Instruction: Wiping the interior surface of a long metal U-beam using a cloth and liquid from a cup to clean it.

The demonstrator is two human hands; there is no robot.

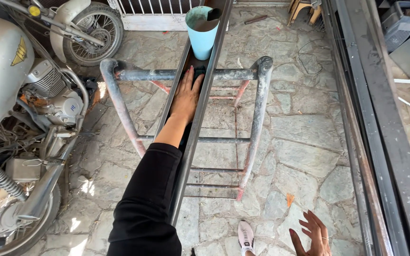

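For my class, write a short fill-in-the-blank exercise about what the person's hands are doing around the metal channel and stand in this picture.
1. The left hand lies flat inside the long metal ____.
2. The channel rests across a stand made of metal ____.
3. The cup standing in the channel beyond the fingertips is light ____.
4. The right hand is open and holds ____.

Missing words: channel; pipes; blue; nothing
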